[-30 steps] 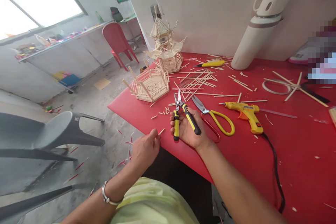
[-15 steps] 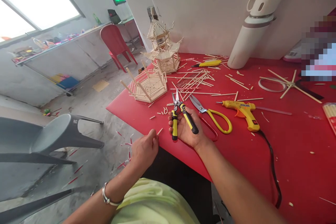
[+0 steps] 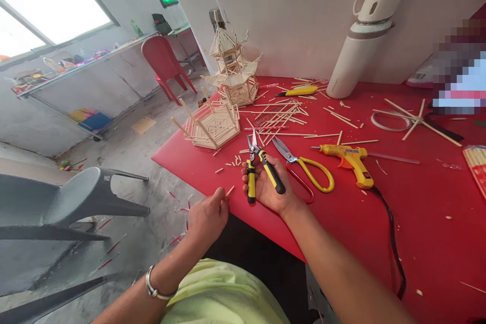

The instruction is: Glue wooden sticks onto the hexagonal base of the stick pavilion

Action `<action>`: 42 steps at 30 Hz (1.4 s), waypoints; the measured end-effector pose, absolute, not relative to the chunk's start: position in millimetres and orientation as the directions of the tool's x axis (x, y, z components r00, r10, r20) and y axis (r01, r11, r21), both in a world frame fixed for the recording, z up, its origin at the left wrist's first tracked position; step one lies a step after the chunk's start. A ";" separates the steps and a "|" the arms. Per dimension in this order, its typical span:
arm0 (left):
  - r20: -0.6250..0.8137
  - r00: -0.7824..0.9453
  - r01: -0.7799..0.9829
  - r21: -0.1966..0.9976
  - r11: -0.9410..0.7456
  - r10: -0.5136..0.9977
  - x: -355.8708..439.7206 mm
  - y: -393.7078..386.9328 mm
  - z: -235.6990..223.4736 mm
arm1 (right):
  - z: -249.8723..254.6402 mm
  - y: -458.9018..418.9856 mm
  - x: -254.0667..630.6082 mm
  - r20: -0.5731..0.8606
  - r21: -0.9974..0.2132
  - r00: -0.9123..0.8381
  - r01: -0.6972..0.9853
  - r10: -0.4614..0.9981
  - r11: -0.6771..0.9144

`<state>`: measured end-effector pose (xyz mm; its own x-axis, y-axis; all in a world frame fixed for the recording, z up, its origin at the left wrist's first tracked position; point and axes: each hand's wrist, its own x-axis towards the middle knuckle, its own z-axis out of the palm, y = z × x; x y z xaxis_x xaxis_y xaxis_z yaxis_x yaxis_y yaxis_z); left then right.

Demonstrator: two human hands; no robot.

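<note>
Near the table's front edge, my left hand is closed in a pinch on a short wooden stick, whose tip pokes out past the thumb. My right hand, palm up, has its fingers round the yellow-and-black handles of pliers-like snips; their handles and blades stand apart. Beyond the snips is a six-sided stick base with upright posts. Behind it rises a pagoda model made of sticks. Scissors with yellow and red handles lie right beside my right hand.
A yellow glue gun with a black cord lies on the red table. Loose sticks, a yellow cutter knife, a tape roll and a white flask are farther back. A grey chair stands at left.
The view has shifted slightly, so the table things sit a little more to the left. Both hands keep the same hold on the stick and the snips.
</note>
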<state>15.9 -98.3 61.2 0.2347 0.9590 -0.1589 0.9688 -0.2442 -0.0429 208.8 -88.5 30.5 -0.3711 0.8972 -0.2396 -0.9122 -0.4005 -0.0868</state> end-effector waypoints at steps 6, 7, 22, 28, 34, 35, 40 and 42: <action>-0.115 0.242 0.970 0.065 -0.236 0.963 12.4 -98.7 56.7 | 31.6 -91.8 210.9 -0.221 -0.144 -0.351 -0.911 0.910 -0.386; -0.104 0.245 0.965 0.121 -0.232 0.964 9.9 -98.2 55.4 | 32.9 -93.6 211.7 -0.201 -0.160 -0.360 -0.906 0.911 -0.393; -0.183 0.316 0.192 0.973 0.126 0.931 -2.2 -64.6 98.2 | 81.2 -163.0 178.9 -0.405 -0.913 -0.076 -0.012 0.911 -0.407; -0.212 0.382 0.069 0.977 0.201 0.900 -8.2 -60.7 92.6 | 93.3 -160.2 169.4 -0.378 -0.847 0.032 0.392 0.925 -0.359; -0.180 0.420 0.052 0.983 0.175 0.890 -25.0 -54.6 91.5 | 99.4 -153.0 151.3 -0.426 -0.756 0.014 0.543 0.904 -0.365; -0.173 0.420 0.054 0.985 0.166 0.891 -27.6 -53.8 90.7 | 99.9 -151.9 149.1 -0.424 -0.757 0.010 0.546 0.906 -0.360; -0.140 0.447 0.104 0.989 0.105 0.883 -37.3 -51.5 85.6 | 97.8 -148.1 145.1 -0.437 -0.757 -0.022 0.548 0.899 -0.355; -0.094 0.454 0.123 0.991 0.042 0.886 -39.6 -50.3 83.1 | 96.6 -147.4 144.7 -0.449 -0.738 -0.021 0.572 0.893 -0.358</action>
<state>-39.6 -50.3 83.1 0.4536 0.8862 -0.0941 0.1233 0.0422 0.9915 144.7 -147.4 96.6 -0.0205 0.8932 -0.4493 0.5720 -0.3581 -0.7380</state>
